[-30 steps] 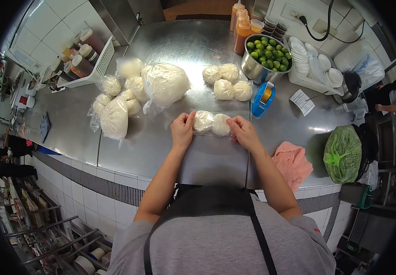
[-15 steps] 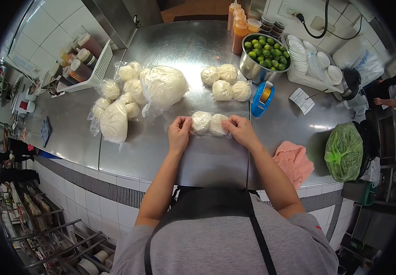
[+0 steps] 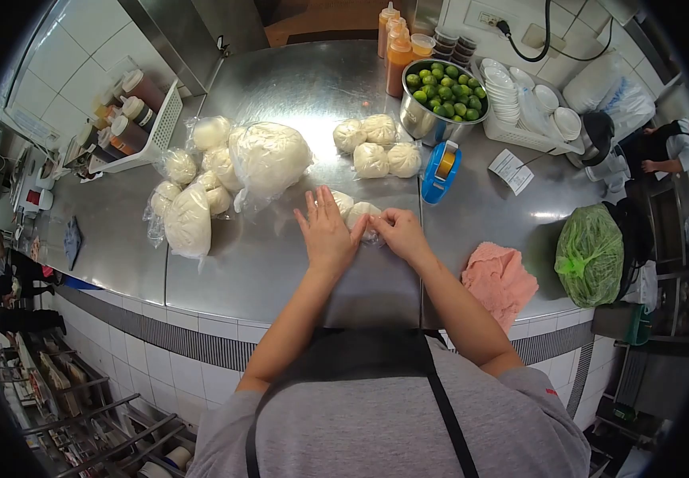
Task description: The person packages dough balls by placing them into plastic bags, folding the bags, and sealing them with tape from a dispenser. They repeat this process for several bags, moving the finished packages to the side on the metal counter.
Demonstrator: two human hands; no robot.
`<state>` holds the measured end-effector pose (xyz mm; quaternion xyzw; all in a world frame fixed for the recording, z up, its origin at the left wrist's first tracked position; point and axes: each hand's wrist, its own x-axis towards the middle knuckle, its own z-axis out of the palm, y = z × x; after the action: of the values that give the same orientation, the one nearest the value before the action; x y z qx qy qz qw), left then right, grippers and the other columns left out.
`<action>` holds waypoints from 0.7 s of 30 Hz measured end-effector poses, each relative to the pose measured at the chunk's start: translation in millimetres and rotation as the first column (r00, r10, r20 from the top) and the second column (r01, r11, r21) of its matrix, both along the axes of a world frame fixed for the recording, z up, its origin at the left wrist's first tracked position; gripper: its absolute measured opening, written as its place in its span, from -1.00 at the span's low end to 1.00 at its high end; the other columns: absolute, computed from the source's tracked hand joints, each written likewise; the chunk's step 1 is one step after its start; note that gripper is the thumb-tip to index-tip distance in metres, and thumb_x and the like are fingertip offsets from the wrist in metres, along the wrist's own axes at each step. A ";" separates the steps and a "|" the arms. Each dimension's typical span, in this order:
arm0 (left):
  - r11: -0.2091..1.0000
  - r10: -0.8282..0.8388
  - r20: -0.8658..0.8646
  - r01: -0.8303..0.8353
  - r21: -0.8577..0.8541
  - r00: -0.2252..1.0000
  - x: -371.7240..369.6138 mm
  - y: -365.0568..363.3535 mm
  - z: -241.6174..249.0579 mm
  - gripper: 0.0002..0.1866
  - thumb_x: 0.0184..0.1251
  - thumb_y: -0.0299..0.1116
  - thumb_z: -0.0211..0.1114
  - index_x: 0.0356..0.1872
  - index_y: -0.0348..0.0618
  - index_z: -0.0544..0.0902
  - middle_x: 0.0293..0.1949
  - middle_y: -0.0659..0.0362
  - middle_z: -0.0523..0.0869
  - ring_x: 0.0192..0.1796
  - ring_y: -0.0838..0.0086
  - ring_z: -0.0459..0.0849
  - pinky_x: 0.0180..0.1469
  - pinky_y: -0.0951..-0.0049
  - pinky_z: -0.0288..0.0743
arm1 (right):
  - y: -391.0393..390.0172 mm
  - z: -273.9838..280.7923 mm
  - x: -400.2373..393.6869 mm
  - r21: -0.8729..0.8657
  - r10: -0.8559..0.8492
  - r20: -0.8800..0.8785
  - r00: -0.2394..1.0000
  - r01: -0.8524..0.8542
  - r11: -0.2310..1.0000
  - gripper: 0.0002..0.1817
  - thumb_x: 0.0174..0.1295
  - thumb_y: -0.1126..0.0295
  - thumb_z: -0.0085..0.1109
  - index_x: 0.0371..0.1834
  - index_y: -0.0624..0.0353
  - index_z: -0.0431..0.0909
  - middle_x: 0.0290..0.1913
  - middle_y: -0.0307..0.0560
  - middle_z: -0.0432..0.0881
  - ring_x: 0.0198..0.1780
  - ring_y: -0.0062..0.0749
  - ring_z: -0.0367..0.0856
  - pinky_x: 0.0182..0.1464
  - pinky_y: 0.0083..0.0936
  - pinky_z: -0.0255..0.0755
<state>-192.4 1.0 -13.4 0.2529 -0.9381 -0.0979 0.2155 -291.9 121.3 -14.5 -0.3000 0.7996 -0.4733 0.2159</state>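
Two hands meet over a small clear bag of dough balls [image 3: 358, 213] lying on the steel bench [image 3: 280, 263] just in front of the person. The left hand [image 3: 327, 231] lies flat with fingers spread beside the bag; the right hand [image 3: 398, 233] pinches the plastic. Keeping the wrap taut would serve best. Bigger bagged dough [image 3: 268, 159] sits left, a bowl of limes [image 3: 440, 99] behind, a blue tape dispenser [image 3: 440, 171] near.
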 end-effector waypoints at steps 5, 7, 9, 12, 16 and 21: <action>0.997 0.019 0.021 -0.021 0.080 1.000 -3.8 1.5 -4.2 0.05 0.02 0.20 0.22 0.30 -0.49 0.03 0.27 -0.19 0.26 0.37 -0.05 0.10 0.30 -0.22 -0.16 | 27.2 -9.2 -9.1 -0.459 -0.452 0.296 0.841 0.540 0.705 -0.82 0.17 0.30 0.19 -0.29 0.19 0.58 -0.51 -0.32 0.49 -0.56 -0.70 0.41 -0.48 -0.74 0.30; 0.995 0.013 0.042 -0.017 0.095 0.999 -2.2 2.9 -2.9 0.09 -0.03 0.23 0.25 0.30 -0.48 0.02 0.28 -0.19 0.23 0.38 -0.05 0.08 0.31 -0.22 -0.17 | 32.7 3.7 -19.4 -0.454 -0.504 0.439 0.744 0.668 0.590 -0.83 0.15 0.33 0.22 -0.29 0.18 0.57 -0.53 -0.36 0.44 -0.56 -0.73 0.34 -0.49 -0.75 0.25; 0.995 0.002 0.034 -0.005 0.098 0.999 -1.7 2.2 -5.3 0.09 -0.04 0.23 0.25 0.30 -0.48 0.03 0.28 -0.18 0.24 0.38 -0.06 0.08 0.30 -0.22 -0.17 | 33.4 8.0 -31.4 -0.434 -0.536 0.567 0.626 0.780 0.452 -0.84 0.12 0.35 0.25 -0.29 0.17 0.57 -0.56 -0.40 0.38 -0.57 -0.76 0.27 -0.50 -0.75 0.21; 0.995 -0.008 0.018 0.007 0.096 1.000 -3.3 0.9 -6.4 0.09 -0.05 0.22 0.27 0.30 -0.47 0.04 0.28 -0.18 0.24 0.37 -0.08 0.08 0.30 -0.22 -0.17 | 21.0 -13.0 -45.8 -0.306 -0.645 0.205 0.736 0.674 0.672 -0.74 -0.04 0.26 0.38 -0.40 0.17 0.56 -0.60 -0.38 0.35 -0.58 -0.68 0.23 -0.53 -0.65 0.16; 0.995 -0.002 0.009 0.001 0.101 1.000 -1.5 0.9 -7.7 0.08 -0.05 0.21 0.28 0.30 -0.46 0.04 0.27 -0.19 0.25 0.36 -0.09 0.10 0.29 -0.23 -0.14 | 20.7 -29.0 -53.7 -0.274 -0.702 -0.137 0.699 0.654 0.705 -0.68 -0.20 0.30 0.43 -0.40 0.22 0.56 -0.63 -0.35 0.37 -0.57 -0.59 0.31 -0.52 -0.56 0.22; 0.989 0.004 0.022 -0.007 0.146 1.000 -1.1 1.7 -6.0 0.07 -0.04 0.19 0.29 0.30 -0.48 0.05 0.30 -0.21 0.20 0.38 -0.07 0.08 0.32 -0.16 -0.16 | 49.4 -5.4 -72.5 -0.191 -0.570 0.328 0.753 0.644 0.741 -0.77 -0.06 0.34 0.34 -0.38 0.16 0.53 -0.58 -0.36 0.41 -0.62 -0.55 0.31 -0.51 -0.56 0.26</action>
<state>-193.5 2.7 -19.3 0.2717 -0.9300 -0.1628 0.1866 -364.4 170.7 -19.9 0.0123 0.7410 -0.6640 0.1000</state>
